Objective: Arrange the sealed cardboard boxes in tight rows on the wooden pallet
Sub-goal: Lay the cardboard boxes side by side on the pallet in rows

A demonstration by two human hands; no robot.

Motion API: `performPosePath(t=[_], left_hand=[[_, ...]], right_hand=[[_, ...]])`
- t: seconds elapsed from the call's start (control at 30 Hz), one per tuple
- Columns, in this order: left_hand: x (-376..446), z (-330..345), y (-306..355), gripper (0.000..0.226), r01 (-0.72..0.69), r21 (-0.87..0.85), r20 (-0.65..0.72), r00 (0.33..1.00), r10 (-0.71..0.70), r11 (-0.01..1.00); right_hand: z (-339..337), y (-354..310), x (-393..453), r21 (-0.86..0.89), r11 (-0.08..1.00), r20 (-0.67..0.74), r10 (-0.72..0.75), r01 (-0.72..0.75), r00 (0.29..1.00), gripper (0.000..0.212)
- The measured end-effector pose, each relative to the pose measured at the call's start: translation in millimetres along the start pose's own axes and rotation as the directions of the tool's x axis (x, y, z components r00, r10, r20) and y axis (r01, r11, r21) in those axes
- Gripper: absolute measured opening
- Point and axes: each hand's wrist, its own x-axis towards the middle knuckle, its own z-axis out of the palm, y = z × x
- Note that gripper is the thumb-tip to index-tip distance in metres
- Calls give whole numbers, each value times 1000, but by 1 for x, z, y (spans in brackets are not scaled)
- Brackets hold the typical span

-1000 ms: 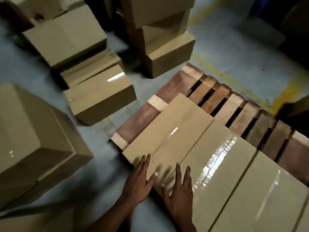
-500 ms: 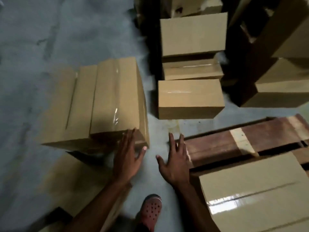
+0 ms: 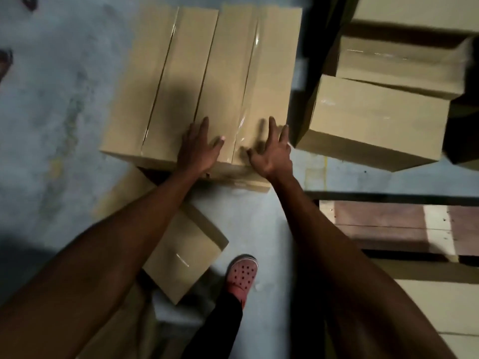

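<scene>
Two sealed cardboard boxes lie side by side on top of a low stack on the floor. Both my hands rest on the near end of the right-hand taped box. My left hand lies flat on its top with fingers spread. My right hand presses near its right corner, fingers apart and slightly bent. The neighbouring box touches its left side. The wooden pallet is at the right, with a box on it at the lower right.
More boxes are stacked just right of the one I touch, with another behind. A tilted box lies under my left forearm. My foot in a pink clog stands on the grey concrete floor.
I turned away from the boxes on the pallet towards the floor stack on the left. Both hands left the pallet box, moved forward and landed on the top right-hand box.
</scene>
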Motion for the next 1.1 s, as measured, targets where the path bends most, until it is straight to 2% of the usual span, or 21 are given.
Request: performPosePath(t=[0.1, 0.2, 0.37, 0.5, 0.6, 0.73, 0.87, 0.97, 1.03, 1.1], left_hand=[[21, 5, 3, 97, 9, -3, -38, 999, -9, 1000], [29, 5, 18, 87, 53, -64, -58, 997, -57, 997], [56, -6, 39, 87, 242, -269, -113, 953, -280, 932], [68, -5, 45, 84, 254, -346, -72, 953, -295, 903], [52, 2, 56, 91, 204, -450, -84, 960, -268, 870], [22, 11, 65, 78, 137, -491, -129, 965, -227, 860], [-20, 14, 87, 70, 55, -570, -174, 967, -185, 820], [-53, 9, 112, 83, 15, -557, -175, 975, -136, 830], [-72, 5, 140, 90, -25, -507, -176, 982, -75, 862], [-92, 2, 175, 85, -73, -422, -193, 981, -11, 904]], right_hand=[[0, -3, 29, 12, 999, 11, 41, -41, 999, 102], [0, 0, 50, 46, 996, 35, 75, -77, 997, 106], [-3, 10, 71, 290, 929, -1, 242, -231, 970, 112], [0, 29, 89, 521, 788, -35, 405, -329, 914, 126], [-1, 47, 95, 550, 771, -38, 407, -321, 913, 110], [-12, 59, 61, 598, 738, -59, 429, -312, 902, 105], [-53, 53, -4, 626, 744, -135, 398, -233, 908, 76], [-82, 64, -47, 690, 699, -187, 421, -186, 888, 56], [-101, 74, -76, 752, 647, -240, 448, -127, 861, 53], [-122, 86, -104, 789, 608, -275, 482, -92, 832, 54]])
